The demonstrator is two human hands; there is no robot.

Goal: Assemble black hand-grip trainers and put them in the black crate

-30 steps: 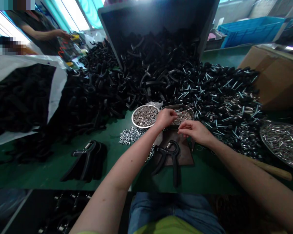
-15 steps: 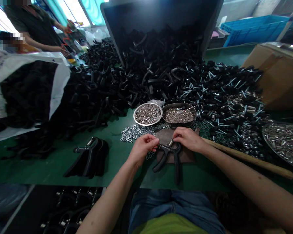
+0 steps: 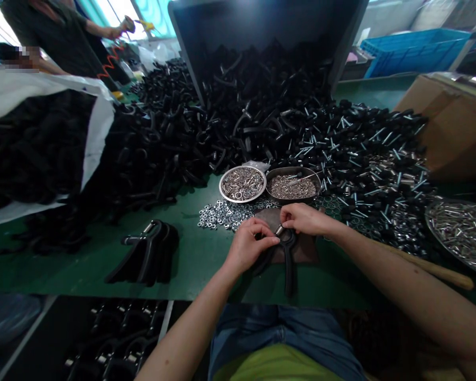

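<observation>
A black hand grip strengthener (image 3: 289, 267) lies on a flat brown plate (image 3: 308, 253) in front of me, its handles pointing towards me. A small metal spring (image 3: 278, 229) sits slanted near its top. My right hand (image 3: 303, 219) pinches the upper end of this spring between thumb and fingers. From the left, my left hand (image 3: 250, 246) reaches over the grip, thumb and forefinger closed at the spring's lower end. It covers most of the left handle and the joint there. Loose nuts (image 3: 218, 214) lie just beyond my left hand.
A round dish (image 3: 221, 191) and an oval tin (image 3: 270, 197) hold small metal parts. Stacked hand grips (image 3: 146, 256) stand at left. Black handles (image 3: 162, 137) and screws (image 3: 353, 137) are heaped behind. A wooden stick (image 3: 440, 271) lies beneath my right forearm. A co-worker (image 3: 59, 37) stands back left.
My left hand has moved right, over the grip's top and up to the spring. My right hand stays at the spring. The co-worker's hand has risen with a tool on a red coiled hose.
</observation>
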